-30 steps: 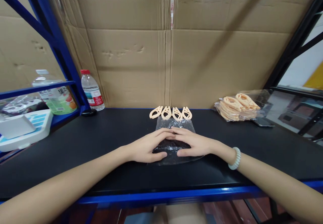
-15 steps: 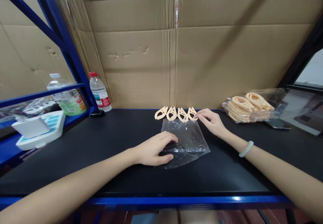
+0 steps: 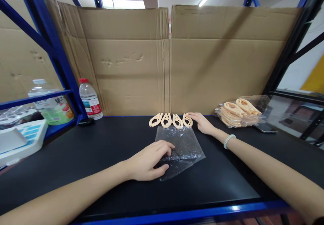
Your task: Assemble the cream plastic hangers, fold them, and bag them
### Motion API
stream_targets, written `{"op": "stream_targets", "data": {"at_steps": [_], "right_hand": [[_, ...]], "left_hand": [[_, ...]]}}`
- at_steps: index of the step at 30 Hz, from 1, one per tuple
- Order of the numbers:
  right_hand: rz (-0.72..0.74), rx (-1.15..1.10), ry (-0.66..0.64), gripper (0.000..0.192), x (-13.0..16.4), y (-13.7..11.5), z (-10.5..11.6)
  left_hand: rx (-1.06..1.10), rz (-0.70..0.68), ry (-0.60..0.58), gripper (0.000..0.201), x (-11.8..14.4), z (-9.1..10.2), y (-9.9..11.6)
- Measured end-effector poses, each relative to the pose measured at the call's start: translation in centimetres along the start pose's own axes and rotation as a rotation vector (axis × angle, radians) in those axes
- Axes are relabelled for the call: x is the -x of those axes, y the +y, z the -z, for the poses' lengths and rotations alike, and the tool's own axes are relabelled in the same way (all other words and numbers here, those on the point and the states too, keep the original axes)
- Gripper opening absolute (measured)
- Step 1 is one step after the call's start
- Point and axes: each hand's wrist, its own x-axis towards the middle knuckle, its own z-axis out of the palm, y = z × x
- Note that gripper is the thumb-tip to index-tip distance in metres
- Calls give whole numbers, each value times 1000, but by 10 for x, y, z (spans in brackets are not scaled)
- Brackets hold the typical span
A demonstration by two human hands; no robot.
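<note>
Several cream plastic clip-like pieces with oval openings [image 3: 166, 120] lie in a row near the back of the black tabletop. My right hand [image 3: 202, 123] reaches to the rightmost piece [image 3: 187, 121]; its fingers are stretched out, with the tips touching that piece's upper right side. In front of the row a clear plastic bag [image 3: 186, 145] lies flat. My left hand [image 3: 152, 160] rests on the bag's left part, thumb and fingers apart, gripping nothing.
A clear bag packed with similar cream pieces [image 3: 239, 113] lies at the back right, beside a phone-like flat object [image 3: 265, 128]. A red-capped water bottle [image 3: 91, 101] stands at back left. Cardboard [image 3: 131, 66] walls the back; a blue frame [image 3: 60, 66] rises at left.
The view has tilted up and turned slightly right. My right fingers have moved from the lower right of the rightmost piece to its upper side. My left hand stays on the bag.
</note>
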Motion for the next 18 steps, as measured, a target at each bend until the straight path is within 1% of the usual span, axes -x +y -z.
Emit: {"op": "stream_targets", "data": {"at_steps": [2, 4, 6, 7, 10, 13, 18], "right_hand": [[-6, 26, -134, 91, -6, 1, 1], [-49, 82, -320, 100, -11, -1, 4], [-99, 154, -465, 103, -13, -6, 9], [-117, 185, -495, 102, -13, -9, 12], [-141, 252, -524, 97, -11, -19, 21], [-133, 272, -530, 89, -7, -26, 30], [-107, 310, -537, 75, 2, -26, 43]], "left_hand": [[-5, 2, -1, 21, 0, 1, 1], [-12, -9, 0, 22, 0, 1, 3], [-23, -25, 1, 24, -1, 2, 4], [-29, -30, 0, 24, -1, 2, 4], [-42, -38, -19, 25, -1, 3, 4], [-53, -43, -45, 26, -1, 4, 4], [-82, -58, -75, 30, -2, 5, 7]]}}
